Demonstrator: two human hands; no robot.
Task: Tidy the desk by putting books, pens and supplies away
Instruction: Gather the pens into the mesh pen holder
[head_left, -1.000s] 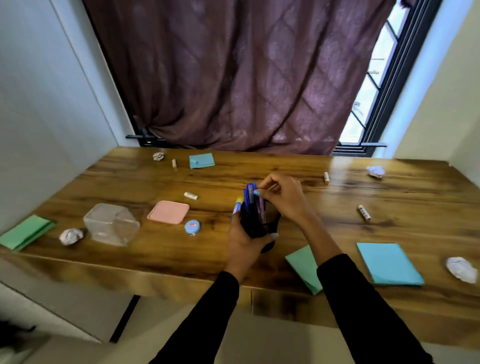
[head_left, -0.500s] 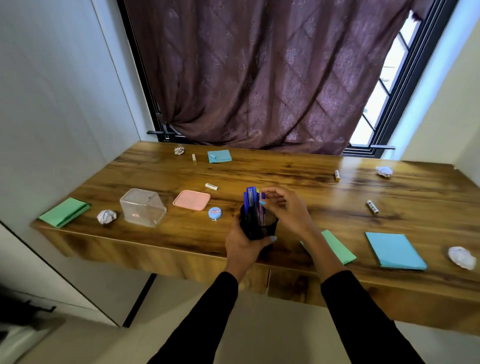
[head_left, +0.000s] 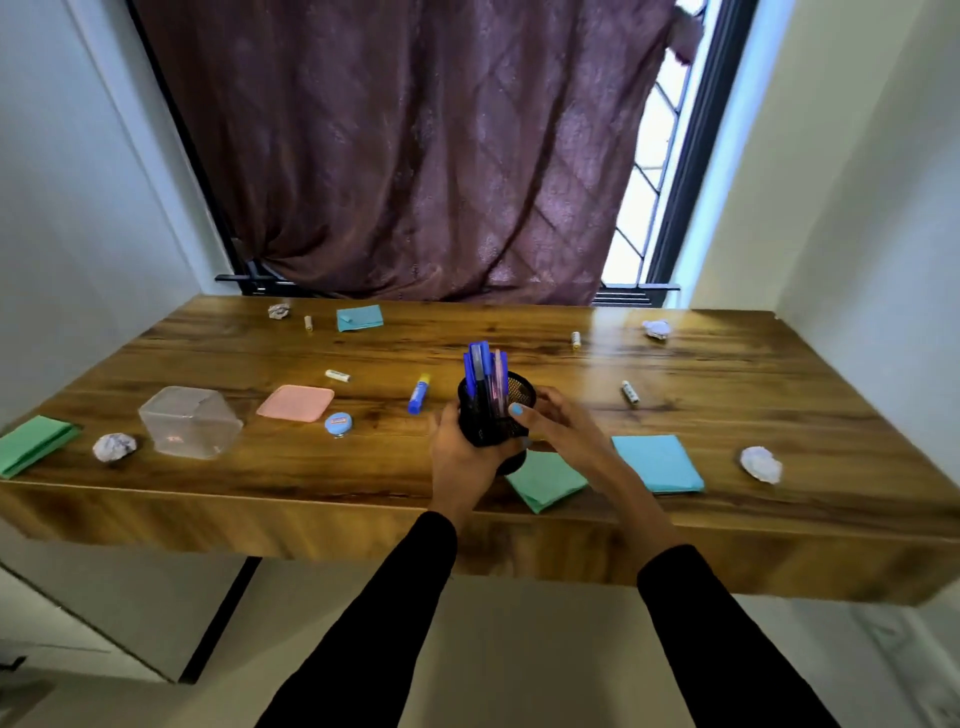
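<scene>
Black mesh pen holder (head_left: 493, 415), upright, pens (head_left: 480, 371) inside

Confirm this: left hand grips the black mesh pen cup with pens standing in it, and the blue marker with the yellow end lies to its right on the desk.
One detail is wrong. In the head view the marker lies left of the cup, not right. The left hand does grip the cup, and pens stand in it.
</scene>
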